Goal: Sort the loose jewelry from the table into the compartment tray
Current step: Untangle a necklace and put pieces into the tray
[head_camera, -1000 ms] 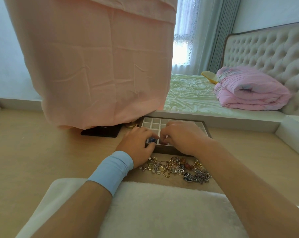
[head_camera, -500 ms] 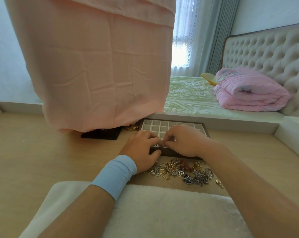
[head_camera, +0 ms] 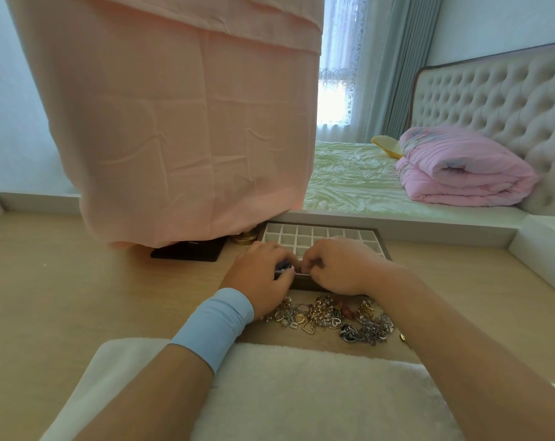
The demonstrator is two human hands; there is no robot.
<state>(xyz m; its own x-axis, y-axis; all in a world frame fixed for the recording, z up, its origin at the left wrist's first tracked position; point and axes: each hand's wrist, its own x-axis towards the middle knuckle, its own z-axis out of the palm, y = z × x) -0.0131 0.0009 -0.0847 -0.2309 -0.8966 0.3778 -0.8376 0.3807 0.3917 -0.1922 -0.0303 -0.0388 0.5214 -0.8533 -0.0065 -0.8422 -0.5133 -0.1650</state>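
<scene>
At the near edge of the tray [head_camera: 320,231] | left hand [head_camera: 257,272] pinches a blue piece [head_camera: 283,266] | right hand [head_camera: 343,269] curled, grip unclear | step: placing it | next: aim for an empty slot.

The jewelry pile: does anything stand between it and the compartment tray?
Only the hands: the left hand, pinching a blue piece, and right hand sit over the near edge of the compartment tray, beyond the jewelry pile; nothing else lies between.

A pink cloth [head_camera: 187,122] hangs over a flat black box [head_camera: 187,251] and a gold tin [head_camera: 244,238]. A white fluffy mat [head_camera: 301,393] lies nearest. Farther back, a folded pink quilt [head_camera: 460,173] and a yellow pillow [head_camera: 386,144] rest on a green-sheeted bed [head_camera: 349,183].
</scene>
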